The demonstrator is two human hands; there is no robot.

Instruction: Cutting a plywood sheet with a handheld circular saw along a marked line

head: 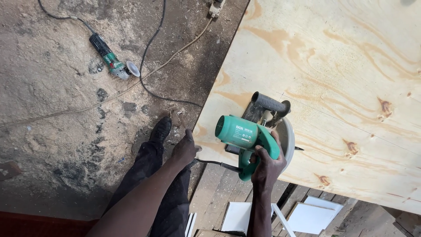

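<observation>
My right hand (pixel 266 166) grips the rear handle of a green circular saw (pixel 245 134), which rests on the near edge of a large plywood sheet (pixel 342 79). The saw's black front knob and metal blade guard sit just beyond my fingers. A thin pencil line runs across the sheet from the saw toward the right. At the sheet's left corner, my left hand (pixel 184 149) lies against the edge with fingers together, holding nothing that I can see. The saw's black cord passes below that hand.
A green angle grinder (pixel 112 59) lies on the sawdust-covered concrete floor at upper left, with cables trailing around it. My dark trouser leg and black shoe (pixel 160 129) stand beside the sheet. White boards (pixel 311 216) and wooden planks lie under the sheet's near edge.
</observation>
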